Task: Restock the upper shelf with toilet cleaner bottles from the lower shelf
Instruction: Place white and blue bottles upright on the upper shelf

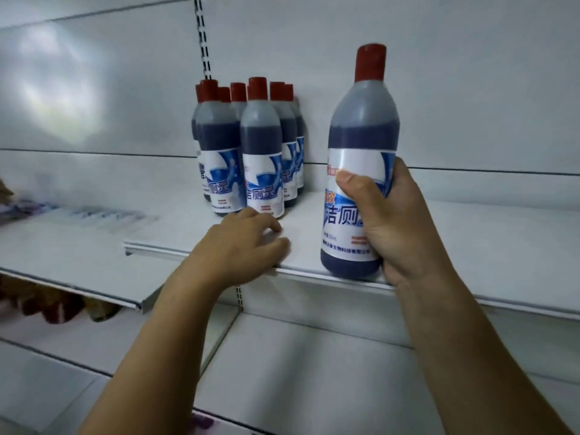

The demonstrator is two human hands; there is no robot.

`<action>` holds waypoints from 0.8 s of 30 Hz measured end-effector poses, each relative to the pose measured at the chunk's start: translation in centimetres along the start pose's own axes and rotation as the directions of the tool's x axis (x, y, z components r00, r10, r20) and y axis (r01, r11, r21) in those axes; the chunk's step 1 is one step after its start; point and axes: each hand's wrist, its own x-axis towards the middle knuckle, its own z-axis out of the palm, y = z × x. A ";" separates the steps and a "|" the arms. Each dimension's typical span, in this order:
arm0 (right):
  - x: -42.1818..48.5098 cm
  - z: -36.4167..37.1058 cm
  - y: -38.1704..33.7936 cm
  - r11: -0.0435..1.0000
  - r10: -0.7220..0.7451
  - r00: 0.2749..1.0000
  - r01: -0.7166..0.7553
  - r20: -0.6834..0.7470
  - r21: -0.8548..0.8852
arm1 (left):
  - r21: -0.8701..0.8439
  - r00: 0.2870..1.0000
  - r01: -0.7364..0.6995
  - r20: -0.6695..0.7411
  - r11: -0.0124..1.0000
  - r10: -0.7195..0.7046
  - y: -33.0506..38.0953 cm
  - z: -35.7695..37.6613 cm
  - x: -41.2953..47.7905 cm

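My right hand [395,227] grips a toilet cleaner bottle [361,146] with dark blue liquid, a red cap and a white-blue label, held upright just above the front edge of the white upper shelf [486,246]. Several identical bottles [248,146] stand clustered at the back of that shelf, to the left of the held one. My left hand [241,246] rests palm down on the shelf's front edge, just in front of the cluster, holding nothing, its fingers slightly apart.
A slotted upright post [202,36] runs up the white back panel behind the cluster. A neighbouring shelf [78,246] at left carries blurred flat packets, with brownish goods [56,306] beneath it. The lower shelf [298,372] shows below my arms.
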 end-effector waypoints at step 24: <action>2.6 23.9 3.9 0.890 -0.174 0.985 0.148 -0.021 -0.431 | -0.480 0.993 -0.114 -0.038 0.870 0.110 -18.0 -4.9 -1.7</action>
